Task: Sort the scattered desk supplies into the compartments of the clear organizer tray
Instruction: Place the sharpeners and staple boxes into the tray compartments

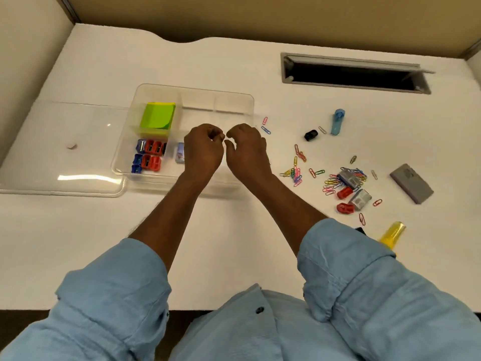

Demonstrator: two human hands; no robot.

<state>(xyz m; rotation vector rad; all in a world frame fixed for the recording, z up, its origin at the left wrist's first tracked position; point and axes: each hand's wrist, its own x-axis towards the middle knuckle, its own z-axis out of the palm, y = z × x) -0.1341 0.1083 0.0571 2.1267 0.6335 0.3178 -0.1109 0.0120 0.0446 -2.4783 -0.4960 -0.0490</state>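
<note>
The clear organizer tray (234,96) sits left of centre on the white desk. Its back-left compartment holds green sticky notes (158,116); its front-left one holds red and blue pencil sharpeners (149,155). A pale staple box (180,152) lies in the middle compartment. My left hand (203,149) and my right hand (248,149) hover over the tray's middle and right compartments, fingers curled, fingertips nearly touching. Whether they pinch anything small I cannot tell. Coloured paper clips (296,173) lie scattered right of the tray.
The tray's clear lid (59,147) lies to its left, under a small pink disc (70,145). To the right: grey staple boxes (360,199), red sharpeners (345,207), a black clip (311,134), a blue tube (337,121), a grey eraser block (411,183), a yellow highlighter (393,234). A cable slot (351,76) opens at the back.
</note>
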